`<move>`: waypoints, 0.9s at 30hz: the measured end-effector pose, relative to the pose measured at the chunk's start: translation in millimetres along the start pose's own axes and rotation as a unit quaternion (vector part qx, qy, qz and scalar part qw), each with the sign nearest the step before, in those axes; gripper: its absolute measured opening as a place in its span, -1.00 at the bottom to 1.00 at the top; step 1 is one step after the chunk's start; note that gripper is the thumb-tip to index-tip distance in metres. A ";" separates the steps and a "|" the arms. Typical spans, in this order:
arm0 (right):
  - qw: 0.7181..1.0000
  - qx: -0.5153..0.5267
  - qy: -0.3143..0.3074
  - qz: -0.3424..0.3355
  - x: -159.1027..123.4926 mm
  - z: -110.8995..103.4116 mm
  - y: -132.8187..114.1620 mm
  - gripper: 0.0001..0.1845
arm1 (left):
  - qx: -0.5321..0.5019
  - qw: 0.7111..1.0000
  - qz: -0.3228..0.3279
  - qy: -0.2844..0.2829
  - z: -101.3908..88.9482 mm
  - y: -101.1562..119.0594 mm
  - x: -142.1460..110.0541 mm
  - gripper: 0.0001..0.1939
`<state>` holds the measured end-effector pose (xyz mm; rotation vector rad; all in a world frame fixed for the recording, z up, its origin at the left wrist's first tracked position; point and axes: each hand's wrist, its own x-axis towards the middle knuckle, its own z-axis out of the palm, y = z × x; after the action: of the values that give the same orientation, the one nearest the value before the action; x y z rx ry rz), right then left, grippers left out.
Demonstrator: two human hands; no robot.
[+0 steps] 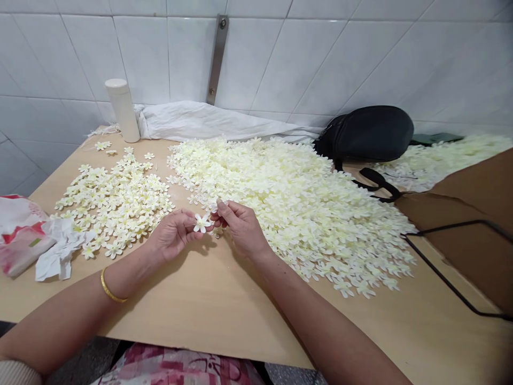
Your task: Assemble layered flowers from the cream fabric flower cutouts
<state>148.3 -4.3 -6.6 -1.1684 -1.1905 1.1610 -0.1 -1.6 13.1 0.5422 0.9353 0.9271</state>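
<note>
The left hand (176,232) pinched a small white five-petalled flower with a yellow centre (201,223) between its fingers, above the pale wooden surface (192,299). The right hand (240,227) met it just beside, thumb and fingers pressed together on something pale, mostly hidden. A loose pile of similar white flowers (124,198) lay on the left, and a larger heap of pale yellow-white blossoms (280,192) spread behind and to the right.
</note>
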 end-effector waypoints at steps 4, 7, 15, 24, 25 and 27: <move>1.000 -0.006 -0.028 0.006 -2.4 0.4 -3.5 -0.51 | -0.005 0.999 -0.016 -0.036 -1.8 0.5 0.8 -0.93; 0.996 -0.044 -0.073 -0.014 -5.6 3.0 -5.4 -0.48 | 0.072 0.995 0.042 -0.059 -3.6 -4.9 -0.2 -0.83; 0.991 -0.070 -0.100 -0.048 -8.2 4.8 -8.9 -0.49 | 0.219 0.959 0.169 -0.060 -4.1 -8.2 -4.7 -0.81; 0.994 -0.045 -0.093 -0.031 -5.9 2.9 -5.8 -0.68 | 0.268 0.950 0.157 -0.035 -1.6 -7.6 -6.5 -0.83; 0.994 -0.056 -0.086 -0.034 -6.2 3.2 -6.3 -0.68 | 0.261 0.952 0.154 -0.038 -1.9 -7.9 -5.7 -0.84; 0.994 -0.078 -0.073 -0.037 -6.9 3.5 -8.1 -0.65 | 0.240 0.959 0.143 -0.045 -2.8 -8.2 -4.2 -0.85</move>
<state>144.8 -11.5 1.2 -1.1606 -1.4468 1.1287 -0.2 -9.4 7.4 1.1499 1.0184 0.9226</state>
